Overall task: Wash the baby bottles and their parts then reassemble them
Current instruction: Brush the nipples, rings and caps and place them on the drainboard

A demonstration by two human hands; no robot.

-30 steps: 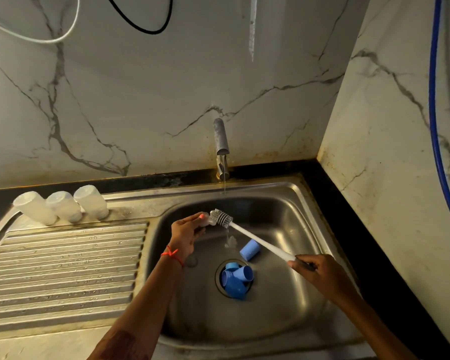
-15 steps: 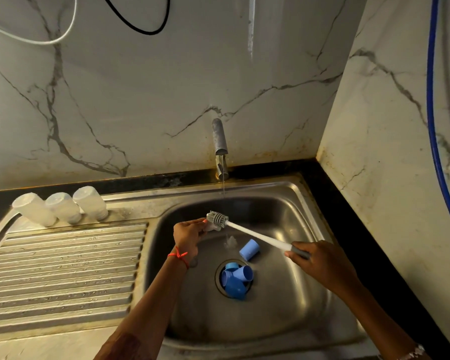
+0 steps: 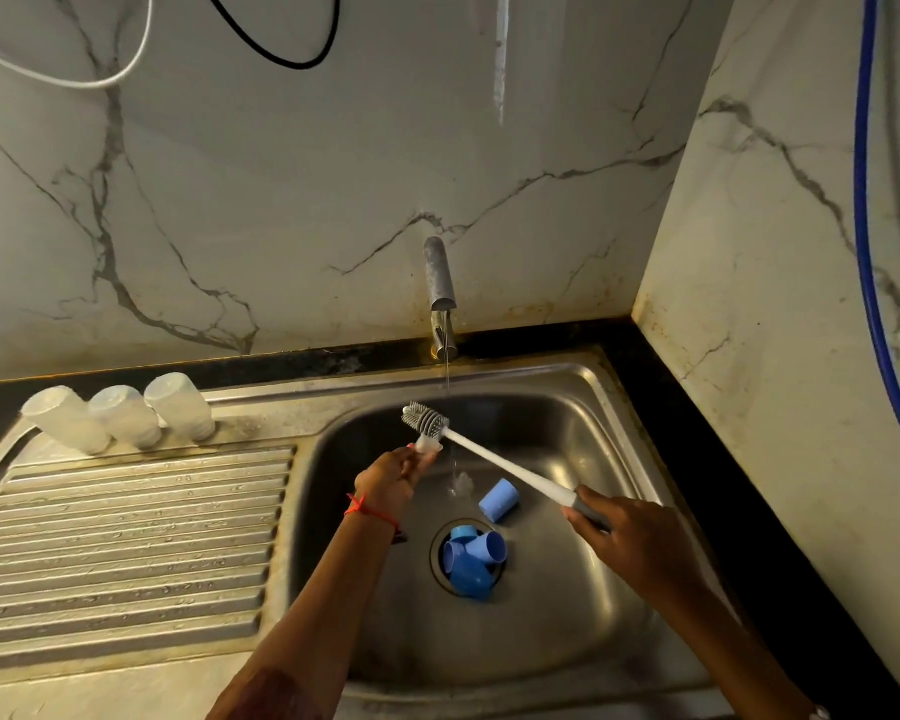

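**Brushing a small bottle part over the sink**

The left hand (image 3: 391,478) was raised over the basin, its fingers curled round a small pale part (image 3: 430,445), pinched at the fingertips. What kind of part it was could not be told. The right hand (image 3: 630,532) was clamped on the grey grip of a brush (image 3: 494,459), whose white shaft slanted up and to the left. The brush's bristled head (image 3: 426,417) touched the top of the part, just left of a thin stream of water (image 3: 447,376) falling from the tap (image 3: 440,283).

On the floor of the sink (image 3: 567,407) one blue cap (image 3: 499,500) lay on its side, near the drain. Several more blue caps (image 3: 471,561) were piled in the drain itself. Three clear bottles (image 3: 120,415) stood mouth-down in a row, touching one another, at the back edge of the ribbed drainboard (image 3: 126,537), well apart from both hands. A red thread (image 3: 357,506) circled the left wrist.
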